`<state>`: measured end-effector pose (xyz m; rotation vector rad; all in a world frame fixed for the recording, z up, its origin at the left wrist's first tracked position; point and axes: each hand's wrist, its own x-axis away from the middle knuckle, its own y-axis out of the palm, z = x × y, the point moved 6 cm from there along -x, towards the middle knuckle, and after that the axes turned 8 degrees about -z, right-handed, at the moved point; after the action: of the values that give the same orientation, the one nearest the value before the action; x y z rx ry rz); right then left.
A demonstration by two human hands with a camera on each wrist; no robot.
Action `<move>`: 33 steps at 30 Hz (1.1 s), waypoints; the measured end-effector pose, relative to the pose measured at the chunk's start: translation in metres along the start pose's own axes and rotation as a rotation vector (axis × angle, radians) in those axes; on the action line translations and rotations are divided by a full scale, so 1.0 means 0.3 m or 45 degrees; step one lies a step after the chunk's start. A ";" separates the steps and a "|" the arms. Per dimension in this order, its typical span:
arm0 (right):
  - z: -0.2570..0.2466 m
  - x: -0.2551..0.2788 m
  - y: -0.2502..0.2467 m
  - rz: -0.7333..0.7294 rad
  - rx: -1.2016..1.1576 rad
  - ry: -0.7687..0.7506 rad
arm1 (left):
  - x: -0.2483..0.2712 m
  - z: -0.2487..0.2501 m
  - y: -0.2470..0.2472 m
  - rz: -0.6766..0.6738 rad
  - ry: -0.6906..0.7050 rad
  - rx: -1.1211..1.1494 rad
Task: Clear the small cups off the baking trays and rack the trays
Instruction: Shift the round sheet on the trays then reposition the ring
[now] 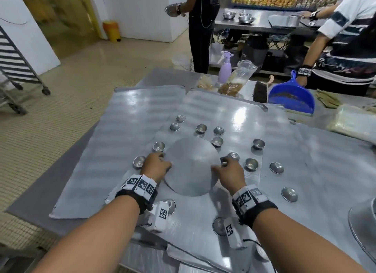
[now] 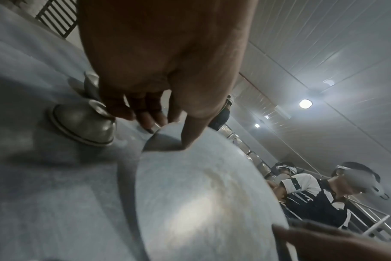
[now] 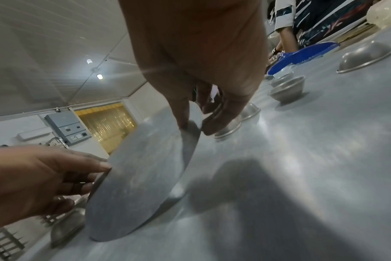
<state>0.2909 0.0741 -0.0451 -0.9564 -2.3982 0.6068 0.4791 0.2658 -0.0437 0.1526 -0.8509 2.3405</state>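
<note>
A round metal pan (image 1: 192,167) is tilted up above the baking tray (image 1: 234,114), gripped at opposite edges by both hands. My left hand (image 1: 160,165) pinches its left rim, thumb on top and fingers beneath, as seen on the left hand (image 2: 167,120) against the pan (image 2: 201,194). My right hand (image 1: 225,168) grips the right rim; the right wrist view shows the right hand (image 3: 196,116) on the pan (image 3: 141,167). Several small metal cups lie scattered on the trays, some upright (image 1: 158,146), some upside down (image 1: 289,194). One cup (image 2: 83,123) sits beside my left fingers.
A second tray (image 1: 130,118) overlaps on the left. A wheeled tray rack (image 1: 18,69) stands far left. At the table's back are a blue dustpan (image 1: 291,95), a purple spray bottle (image 1: 225,67) and a plastic bag (image 1: 238,77). Two people stand beyond. A large metal bowl (image 1: 364,228) sits at right.
</note>
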 end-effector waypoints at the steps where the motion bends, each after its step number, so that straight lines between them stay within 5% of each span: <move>1: -0.015 -0.003 -0.021 0.051 -0.078 -0.033 | 0.006 0.008 -0.020 0.073 0.051 0.058; 6: -0.104 0.012 -0.090 0.124 -0.444 -0.202 | 0.034 0.036 -0.100 0.162 0.166 0.457; 12: -0.146 0.087 -0.084 -0.084 -0.695 -0.275 | 0.076 0.043 -0.142 0.113 0.096 0.917; 23: -0.051 0.186 -0.192 -0.237 -0.506 -0.200 | 0.186 0.111 0.009 -0.170 0.121 0.941; 33: 0.234 0.263 -0.514 -0.070 -0.551 -0.154 | 0.361 0.314 0.385 -0.445 0.176 0.757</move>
<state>0.1217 0.0142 0.0073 -1.0430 -2.7164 0.1243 0.3141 0.1972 0.0015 0.3507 -0.0320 2.1674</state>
